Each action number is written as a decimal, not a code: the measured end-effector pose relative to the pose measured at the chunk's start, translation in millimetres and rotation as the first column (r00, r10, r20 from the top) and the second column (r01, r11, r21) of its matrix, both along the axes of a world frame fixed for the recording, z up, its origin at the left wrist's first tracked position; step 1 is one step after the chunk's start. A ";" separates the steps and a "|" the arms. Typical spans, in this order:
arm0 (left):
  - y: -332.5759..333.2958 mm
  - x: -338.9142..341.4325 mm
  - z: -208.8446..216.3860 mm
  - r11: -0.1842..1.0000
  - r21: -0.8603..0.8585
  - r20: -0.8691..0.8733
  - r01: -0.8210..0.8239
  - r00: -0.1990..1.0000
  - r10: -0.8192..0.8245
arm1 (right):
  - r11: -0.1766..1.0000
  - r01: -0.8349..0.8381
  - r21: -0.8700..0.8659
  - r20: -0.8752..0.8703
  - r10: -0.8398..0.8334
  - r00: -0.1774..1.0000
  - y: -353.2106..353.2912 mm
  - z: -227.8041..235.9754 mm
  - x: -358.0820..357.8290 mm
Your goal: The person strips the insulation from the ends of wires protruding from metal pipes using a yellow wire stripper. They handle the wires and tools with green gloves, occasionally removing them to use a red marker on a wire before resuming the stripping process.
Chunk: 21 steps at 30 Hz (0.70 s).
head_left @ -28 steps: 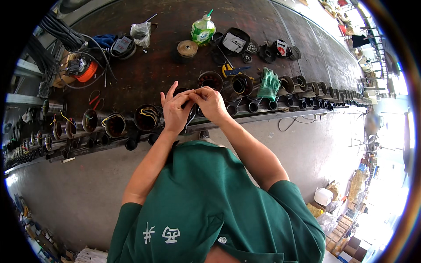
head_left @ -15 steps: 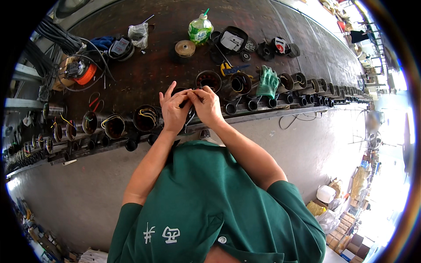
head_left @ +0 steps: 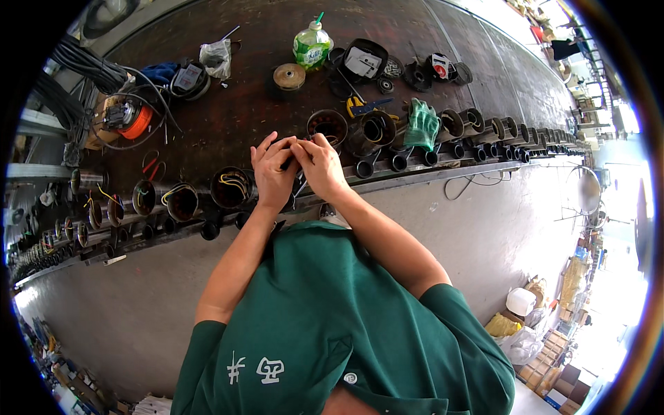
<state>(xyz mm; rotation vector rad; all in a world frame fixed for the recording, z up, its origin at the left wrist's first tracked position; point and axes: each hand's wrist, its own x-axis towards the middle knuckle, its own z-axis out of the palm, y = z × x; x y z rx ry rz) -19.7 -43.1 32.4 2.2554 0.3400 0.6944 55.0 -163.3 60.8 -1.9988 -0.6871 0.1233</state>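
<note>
Toward left edge of dark table (head_left: 228,131), orange-and-black unit (head_left: 137,123); along near edge, wired metal cylinder (head_left: 224,196), yellow wires (head_left: 235,180) in its mouth, just left of left hand (head_left: 274,173); left hand raised over near edge, fingers bent inward, tips bunched; right hand (head_left: 319,166) beside it, fingers curled, fingertips meeting the left's; whatever may be between the tips is hidden, cannot tell if either has hold of anything; green-and-clear bottle (head_left: 311,48) well in from near edge; open metal cylinder (head_left: 326,126) by near edge, just beyond right hand; yellow-and-blue wire stripper (head_left: 364,106) right of that; farther right, green glove (head_left: 422,126) draped at near edge.
</note>
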 end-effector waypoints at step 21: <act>2.3 -0.8 0.9 0.999 0.043 -0.039 0.027 0.999 -0.025 | 0.997 0.012 0.079 -0.240 0.008 0.971 -6.3 -1.0 10.1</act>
